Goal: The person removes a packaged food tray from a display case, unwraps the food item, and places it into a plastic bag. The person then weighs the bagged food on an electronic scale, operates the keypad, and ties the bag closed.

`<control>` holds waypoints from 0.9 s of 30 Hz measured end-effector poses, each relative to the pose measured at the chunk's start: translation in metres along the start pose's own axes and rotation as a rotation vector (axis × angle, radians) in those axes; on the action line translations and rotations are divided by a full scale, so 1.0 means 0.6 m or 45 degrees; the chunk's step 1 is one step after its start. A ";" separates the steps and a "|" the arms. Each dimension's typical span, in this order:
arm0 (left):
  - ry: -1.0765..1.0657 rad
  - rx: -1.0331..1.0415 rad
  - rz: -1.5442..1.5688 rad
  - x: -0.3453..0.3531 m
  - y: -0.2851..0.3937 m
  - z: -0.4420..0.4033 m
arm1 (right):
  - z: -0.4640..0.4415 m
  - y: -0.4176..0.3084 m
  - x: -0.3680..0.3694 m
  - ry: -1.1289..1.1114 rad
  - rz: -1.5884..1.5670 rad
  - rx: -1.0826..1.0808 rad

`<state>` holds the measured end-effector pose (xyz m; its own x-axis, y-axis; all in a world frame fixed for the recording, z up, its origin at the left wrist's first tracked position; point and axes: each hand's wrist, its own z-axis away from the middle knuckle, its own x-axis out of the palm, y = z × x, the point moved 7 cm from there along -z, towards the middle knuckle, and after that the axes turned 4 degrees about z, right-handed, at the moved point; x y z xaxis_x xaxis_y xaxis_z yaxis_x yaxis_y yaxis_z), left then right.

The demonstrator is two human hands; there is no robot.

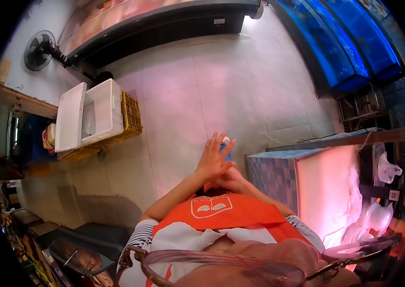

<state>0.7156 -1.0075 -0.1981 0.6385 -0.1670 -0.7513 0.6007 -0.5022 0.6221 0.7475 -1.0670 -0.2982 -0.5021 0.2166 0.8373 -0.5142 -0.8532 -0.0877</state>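
My left hand (213, 160) is raised in front of my orange apron (212, 210), its fingers stretched out and apart. My right hand (231, 179) lies partly behind and below it, close against the palm, with most of its fingers hidden. Just beyond the fingers shows a blue and white item (227, 147), partly covered by the hands; I cannot make out what it is or whether a hand touches it.
White foam boxes (102, 112) rest on a yellow crate (130, 112) at the left, near a black fan (39, 50). Blue-lit tanks (339, 48) stand at the upper right. A tiled counter (274, 179) is close on the right, with plastic bags (375, 217) beyond.
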 end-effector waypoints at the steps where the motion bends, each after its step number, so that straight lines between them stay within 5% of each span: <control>1: 0.021 -0.046 0.009 -0.004 -0.030 -0.035 | -0.017 -0.029 -0.001 -0.036 -0.030 0.040; 7: 0.012 -0.550 0.128 0.042 -0.324 -0.207 | -0.080 -0.302 0.073 0.089 -0.112 -0.038; 9: -0.304 -0.401 -0.082 0.129 -0.478 -0.216 | -0.075 -0.420 0.083 0.096 0.006 -0.223; 10: -0.327 -0.850 0.130 0.132 -0.523 -0.210 | -0.069 -0.472 0.083 0.040 -0.021 -0.289; 11: -0.438 -1.032 0.108 0.128 -0.537 -0.198 | -0.061 -0.522 0.078 -0.012 -0.051 -0.355; 14: -0.691 -1.014 -0.195 0.179 -0.664 -0.136 | -0.008 -0.643 0.050 -0.148 -0.094 -0.586; 15: -0.879 -1.115 -0.204 0.290 -0.836 -0.036 | 0.010 -0.678 0.039 -0.188 -0.114 -0.665; 18: -0.909 -1.306 -0.050 0.233 -0.797 -0.051 | 0.056 -0.758 -0.045 0.106 -0.156 -0.788; 22: -0.881 -1.327 0.075 0.234 -0.806 -0.260 | 0.080 -0.870 -0.112 0.302 -0.273 -0.940; 27: -0.752 -1.074 0.236 0.346 -0.847 -0.756 | 0.097 -1.068 -0.128 0.387 -0.373 -1.076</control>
<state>0.7610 -0.4021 -0.5703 0.5543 -0.6832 -0.4754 0.8036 0.2904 0.5196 1.1562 -0.5645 -0.2747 -0.3717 0.5837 0.7219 -0.9225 -0.1448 -0.3579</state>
